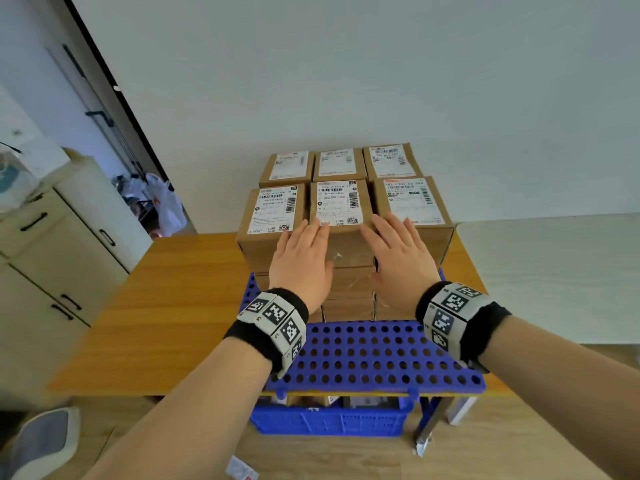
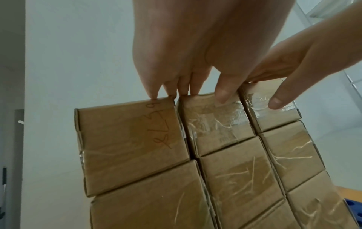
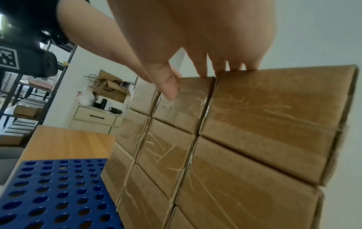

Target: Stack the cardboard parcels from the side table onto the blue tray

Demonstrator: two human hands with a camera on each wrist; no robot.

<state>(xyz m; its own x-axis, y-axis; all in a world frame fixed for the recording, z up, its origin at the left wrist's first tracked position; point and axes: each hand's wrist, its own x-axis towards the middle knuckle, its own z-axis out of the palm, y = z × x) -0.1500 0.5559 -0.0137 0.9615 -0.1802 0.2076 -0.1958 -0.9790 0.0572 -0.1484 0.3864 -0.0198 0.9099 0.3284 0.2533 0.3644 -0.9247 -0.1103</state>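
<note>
Both my arms reach forward, bare from the elbow, each wrist wrapped in a black band with coded white tiles. My left hand (image 1: pixel 302 263) lies flat, palm down, fingers (image 2: pixel 154 91) straight and close together, the thumb angled inward. My right hand (image 1: pixel 398 259) mirrors it (fingers (image 3: pixel 201 68) straight too, thumb spread toward the left). The two hands sit side by side, near each other but apart, with only the fingertips pressing down and nothing gripped.
</note>
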